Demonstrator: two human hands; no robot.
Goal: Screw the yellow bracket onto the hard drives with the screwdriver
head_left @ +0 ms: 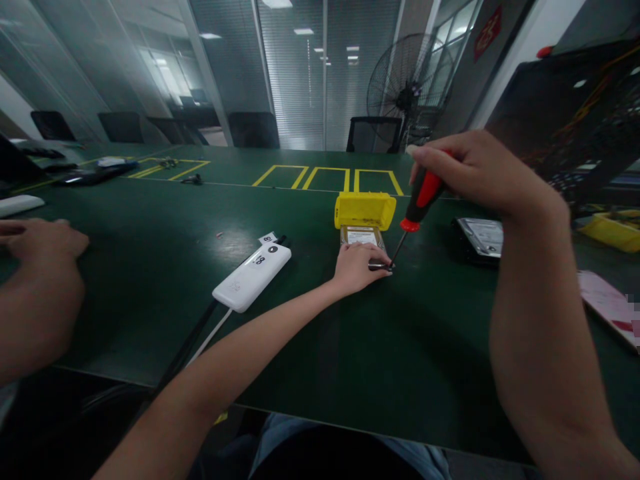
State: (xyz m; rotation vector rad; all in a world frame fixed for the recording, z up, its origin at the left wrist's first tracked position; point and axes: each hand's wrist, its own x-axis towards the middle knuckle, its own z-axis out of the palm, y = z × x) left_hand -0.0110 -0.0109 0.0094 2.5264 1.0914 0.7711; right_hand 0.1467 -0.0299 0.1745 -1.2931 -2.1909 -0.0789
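Observation:
My right hand [463,163] is closed around the red-and-black handle of a screwdriver [425,193], held tilted above the table. Its thin shaft runs down to the near right corner of a hard drive [361,235], beside my left fingertips. My left hand [361,265] grips that drive at its near end and covers much of it. A dark, shiny edge shows under the fingers. Directly behind the drive sits a yellow plastic bin [365,212], with small dark bits inside. Whether the screwdriver tip sits in a screw is too small to tell.
Left of my arm lies a white power bank [253,275] with cables. Another hard drive [480,239] rests to the right, near a pink sheet [610,303] and a second yellow bin [613,230]. Another person's hand [45,240] is at the far left. Yellow tape outlines mark the green table [300,360].

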